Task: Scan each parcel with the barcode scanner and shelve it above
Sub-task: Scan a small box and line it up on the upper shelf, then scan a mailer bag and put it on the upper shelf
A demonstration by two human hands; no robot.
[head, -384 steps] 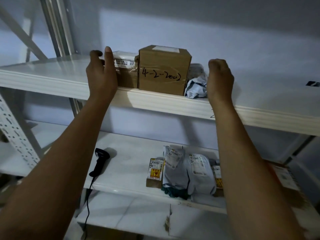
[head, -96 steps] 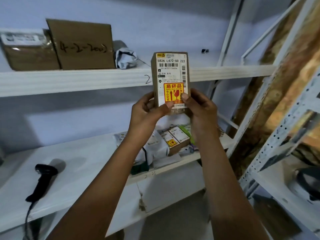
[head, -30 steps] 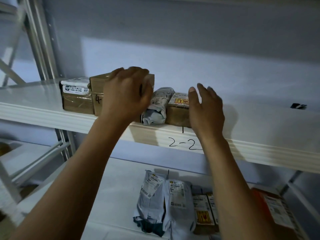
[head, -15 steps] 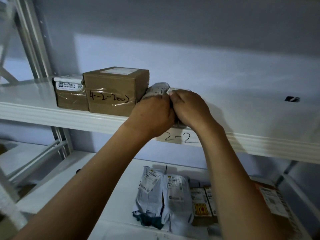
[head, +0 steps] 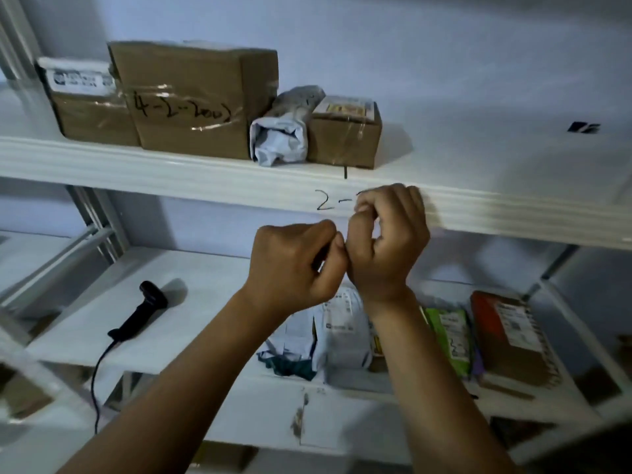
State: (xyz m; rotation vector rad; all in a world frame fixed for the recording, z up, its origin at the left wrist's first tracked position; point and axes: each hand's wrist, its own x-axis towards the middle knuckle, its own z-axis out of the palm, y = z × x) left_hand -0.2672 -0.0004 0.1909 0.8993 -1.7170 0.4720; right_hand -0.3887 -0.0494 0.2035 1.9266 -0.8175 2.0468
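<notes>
Just beside the edge of the upper shelf (head: 136, 165), left grip (head: 294, 265) and right grip (head: 390, 244) curl empty, touching

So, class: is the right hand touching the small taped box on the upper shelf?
Apart. The head view shows the right hand below the small taped box, with the shelf lip between them.

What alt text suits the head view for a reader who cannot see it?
The left hand and right hand, curled and empty, meet in front of an upper shelf holding four parcels in a row. A barcode scanner and more parcels lie on the lower shelf.
</notes>
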